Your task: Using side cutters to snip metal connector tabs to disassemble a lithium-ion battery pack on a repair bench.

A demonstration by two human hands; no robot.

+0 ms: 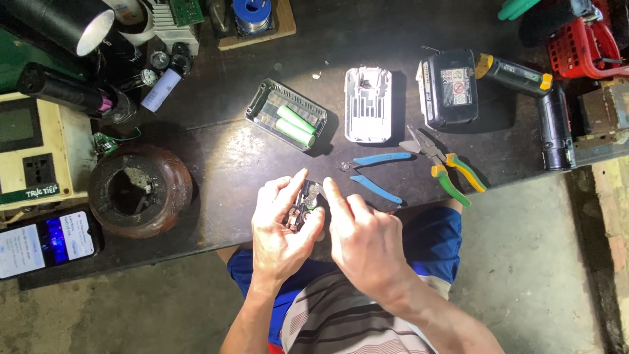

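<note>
My left hand (280,226) grips a small dark part with metal contacts (306,203) just above the near edge of the dark workbench (223,157). My right hand (362,237) is beside it, index finger stretched out and touching the part's right side. Behind my hands lies an open grey battery case half (263,108) with two green cells (295,125) in it. A white case half (367,103) lies to its right.
Blue-handled cutters (378,172) and green-and-yellow pliers (452,168) lie right of my hands. A black battery pack (449,86) and a cordless tool (553,121) sit at the back right. A brown round pot (139,190) and a lit phone (46,242) are on the left.
</note>
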